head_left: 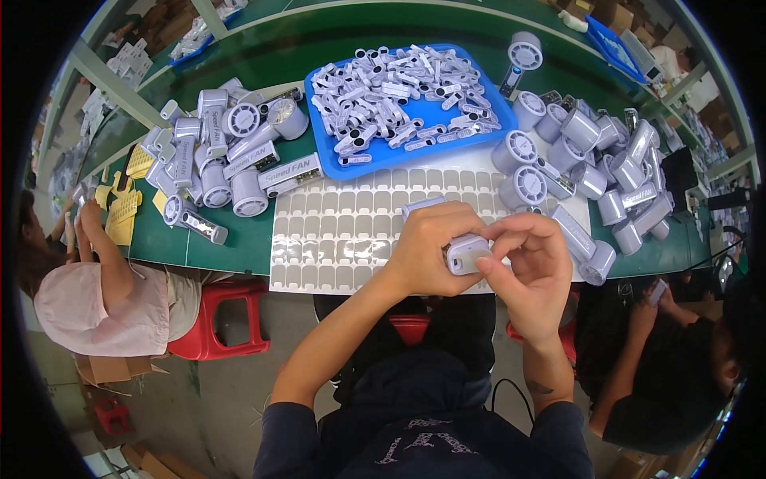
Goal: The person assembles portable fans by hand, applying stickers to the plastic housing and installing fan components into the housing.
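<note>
My left hand (431, 247) grips a small white handheld fan (465, 254) by its body, just above the near edge of the green table (215, 243). My right hand (531, 267) pinches the end of the same fan, thumb and forefinger pressed on its face. Under both hands lies a white sheet of clear rectangular stickers (335, 231). A heap of white fans (223, 156) lies to the left and another heap of fans (590, 160) to the right. Behind the sheet stands a blue tray (383, 160) filled with several small white parts.
A person in a pink top (104, 307) sits at my left by a red stool (219, 319), handling yellow pieces (124, 211). Another person in dark clothes (678, 375) sits at my right. More blue trays (614, 44) stand at the far table edge.
</note>
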Demonstrator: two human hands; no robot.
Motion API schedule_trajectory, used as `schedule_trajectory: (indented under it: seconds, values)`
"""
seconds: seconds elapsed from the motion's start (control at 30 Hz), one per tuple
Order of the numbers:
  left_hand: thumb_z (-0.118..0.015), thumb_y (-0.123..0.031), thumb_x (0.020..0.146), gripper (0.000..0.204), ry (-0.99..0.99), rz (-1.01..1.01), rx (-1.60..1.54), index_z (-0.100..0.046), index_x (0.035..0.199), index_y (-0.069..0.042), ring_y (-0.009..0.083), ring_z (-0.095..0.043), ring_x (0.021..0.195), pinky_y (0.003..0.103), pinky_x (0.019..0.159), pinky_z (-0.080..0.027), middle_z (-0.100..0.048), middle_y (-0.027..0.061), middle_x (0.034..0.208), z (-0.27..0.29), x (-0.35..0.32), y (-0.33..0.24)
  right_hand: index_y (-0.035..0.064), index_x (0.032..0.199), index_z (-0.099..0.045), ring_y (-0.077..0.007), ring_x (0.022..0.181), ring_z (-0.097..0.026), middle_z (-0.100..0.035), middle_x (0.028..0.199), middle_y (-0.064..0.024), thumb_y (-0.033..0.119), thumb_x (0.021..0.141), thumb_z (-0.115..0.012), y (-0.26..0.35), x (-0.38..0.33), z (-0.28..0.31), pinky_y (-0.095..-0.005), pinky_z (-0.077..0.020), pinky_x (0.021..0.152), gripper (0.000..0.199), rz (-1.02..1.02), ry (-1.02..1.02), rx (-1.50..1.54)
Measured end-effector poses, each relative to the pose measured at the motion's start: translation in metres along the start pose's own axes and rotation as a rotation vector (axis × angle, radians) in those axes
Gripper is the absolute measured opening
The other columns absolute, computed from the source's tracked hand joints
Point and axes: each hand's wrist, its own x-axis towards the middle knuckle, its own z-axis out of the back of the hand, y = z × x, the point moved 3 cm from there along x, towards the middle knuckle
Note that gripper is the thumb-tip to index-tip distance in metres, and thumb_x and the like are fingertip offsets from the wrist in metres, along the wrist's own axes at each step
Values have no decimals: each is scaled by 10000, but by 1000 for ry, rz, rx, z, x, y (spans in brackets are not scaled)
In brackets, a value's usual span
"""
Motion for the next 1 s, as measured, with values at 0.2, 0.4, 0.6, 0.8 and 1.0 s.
schedule_trajectory:
  seconds: [0.2, 0.4, 0.6, 0.8, 1.0]
  values:
    - [-760, -134, 581, 256, -1, -5, -2, -631, 790, -59, 285, -590, 652, 336, 575, -453, -593, 92, 716, 1, 1, -2, -17, 1166, -495, -141, 952, -572, -593, 842, -60, -111, 769, -675, -1, 0, 0, -292, -414, 907, 446, 4, 1, -14]
    - [-759, -133, 581, 262, -1, 2, 2, -632, 798, -62, 286, -589, 652, 338, 577, -453, -592, 90, 716, 1, 0, -1, -18, 1159, -501, -138, 938, -571, -593, 853, -68, -118, 768, -671, -1, 0, 0, -288, -412, 904, 438, 17, 2, -38]
    - [-762, -138, 583, 262, -3, 0, 3, -633, 799, -65, 288, -593, 655, 338, 580, -457, -597, 90, 722, 1, 0, -1, -26, 1149, -521, -94, 835, -595, -605, 1030, -104, -137, 759, -683, -4, 0, 1, -284, -460, 893, 437, 66, 9, -32]
    - [-763, -136, 584, 263, 1, 3, 6, -638, 804, -66, 288, -597, 667, 339, 585, -461, -605, 93, 732, 1, 1, -2, -29, 1148, -524, -94, 830, -593, -602, 1029, -101, -141, 759, -681, -4, 0, 1, -281, -462, 884, 434, 78, 9, -42]
    - [-764, -133, 585, 266, -2, -1, -11, -644, 813, -68, 287, -598, 670, 338, 589, -461, -606, 94, 734, 1, 1, -1, -28, 1142, -526, -94, 832, -592, -602, 1038, -101, -144, 758, -678, -4, -1, 0, -279, -462, 885, 429, 85, 0, -57]
